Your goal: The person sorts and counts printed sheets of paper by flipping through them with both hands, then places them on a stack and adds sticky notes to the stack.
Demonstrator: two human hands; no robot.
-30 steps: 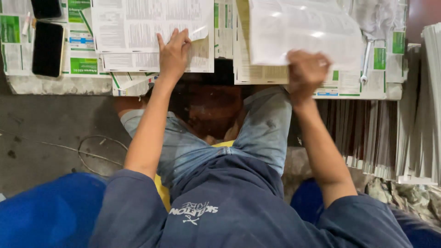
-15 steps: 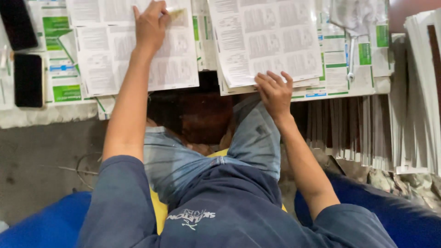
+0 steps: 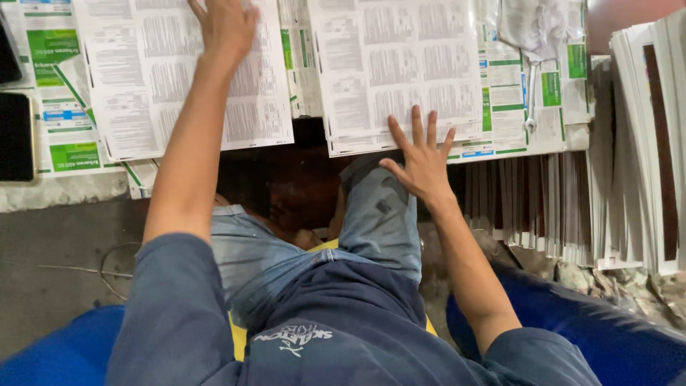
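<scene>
Hands: two, flat, gripping nothing | left hand (image 3: 227, 25) on one printed sheet (image 3: 143, 86) | right hand (image 3: 421, 161) on second sheet (image 3: 400, 68)

White printed sheets (image 3: 400, 68) overlie green-and-white leaflets (image 3: 53, 93); a dark phone screen (image 3: 16, 136) lies far left.

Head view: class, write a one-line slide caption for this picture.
Seated person's left hand and right hand press flat on two printed sheets among paper stacks.
</scene>
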